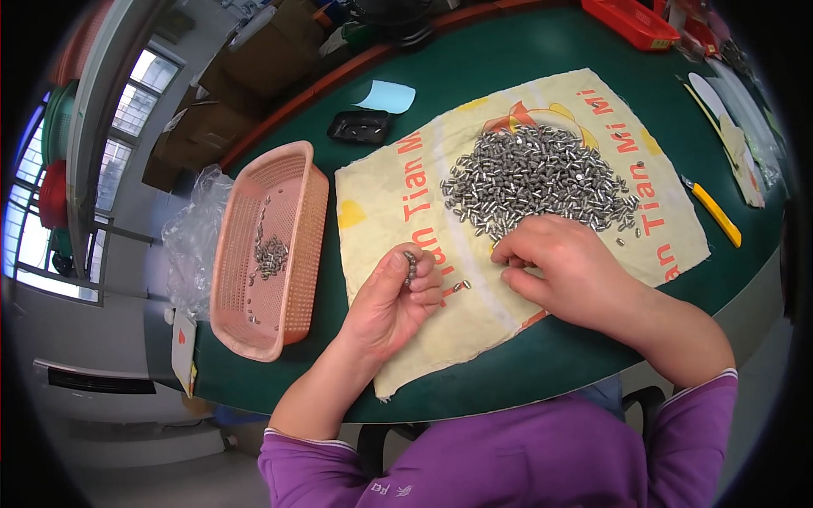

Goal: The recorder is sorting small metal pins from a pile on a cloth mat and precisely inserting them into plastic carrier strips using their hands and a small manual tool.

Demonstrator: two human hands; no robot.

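Metal pieces lie heaped on yellow cloth, presumably against rolling. Left hand curls around several, likely keeping them gathered; right hand bends beside the heap, pinch indeterminable.

Workshop, with heaped metal parts

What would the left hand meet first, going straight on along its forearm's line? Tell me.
Most likely the left edge of the pile of small metal pieces on the yellow cloth. How high the left hand hangs is unclear, so it may pass above.
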